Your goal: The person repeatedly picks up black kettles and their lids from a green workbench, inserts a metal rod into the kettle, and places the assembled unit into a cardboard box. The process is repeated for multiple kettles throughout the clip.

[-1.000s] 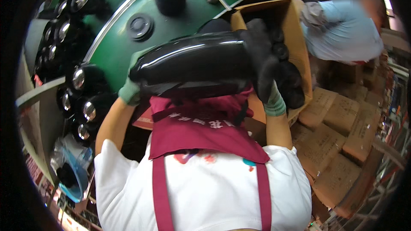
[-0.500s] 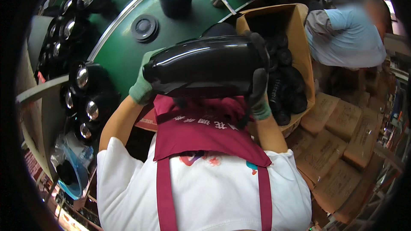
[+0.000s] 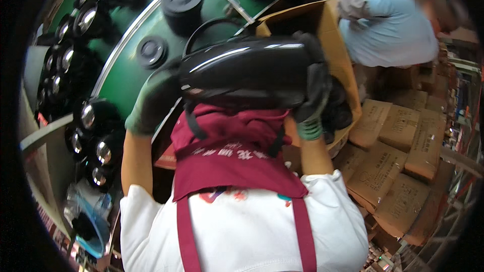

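Across the front of my body lies a glossy black thermos jug [image 3: 247, 73], held on its side with its narrower end to the left. A thin black handle loop [image 3: 209, 24] stands out at its far side. My left hand [image 3: 159, 95], in a dark and green work glove, is closed against the narrow end, with some fingers hidden. Gloved the same way, my right hand [image 3: 313, 83] grips the wider end, its thumb on the near side. Beyond the jug, a round black lid [image 3: 152, 52] rests on the green table [image 3: 121, 75].
A taller black cylinder [image 3: 182, 7] stands farther back. At right, an open cardboard box [image 3: 348, 55] holds several black parts. Black jugs with shiny round ends [image 3: 103, 152] line the left. Stacked cartons [image 3: 378, 171] and a person in light blue [image 3: 393, 35] are at right.
My left hand has shifted from the jug's end outward and turned, its dark palm side now showing. The handle loop has come into sight as the jug rolled. The whole view has shifted slightly.
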A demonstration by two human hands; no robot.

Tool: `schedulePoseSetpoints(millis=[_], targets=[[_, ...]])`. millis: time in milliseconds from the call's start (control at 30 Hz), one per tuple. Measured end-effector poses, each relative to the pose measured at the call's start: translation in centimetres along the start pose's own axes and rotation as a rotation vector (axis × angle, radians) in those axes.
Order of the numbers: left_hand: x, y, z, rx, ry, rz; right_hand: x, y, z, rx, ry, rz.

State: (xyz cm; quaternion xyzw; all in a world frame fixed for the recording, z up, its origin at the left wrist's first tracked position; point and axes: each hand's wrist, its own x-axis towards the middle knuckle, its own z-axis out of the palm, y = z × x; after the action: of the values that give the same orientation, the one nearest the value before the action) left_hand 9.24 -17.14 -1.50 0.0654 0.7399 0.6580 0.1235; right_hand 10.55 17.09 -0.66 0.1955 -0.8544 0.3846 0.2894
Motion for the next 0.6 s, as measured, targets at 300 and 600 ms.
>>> schedulePoseSetpoints(millis=[300,600], targets=[[2.1,3.1,4.0,-0.622,0.361,-0.25,2.6,-2.1,2.4,0.111,-0.015,-0.142],[3.4,-1.0,9.0,-0.481,0.35,-0.216,2.2,-3.2,-1.2,0.547,-0.109,0.644]])
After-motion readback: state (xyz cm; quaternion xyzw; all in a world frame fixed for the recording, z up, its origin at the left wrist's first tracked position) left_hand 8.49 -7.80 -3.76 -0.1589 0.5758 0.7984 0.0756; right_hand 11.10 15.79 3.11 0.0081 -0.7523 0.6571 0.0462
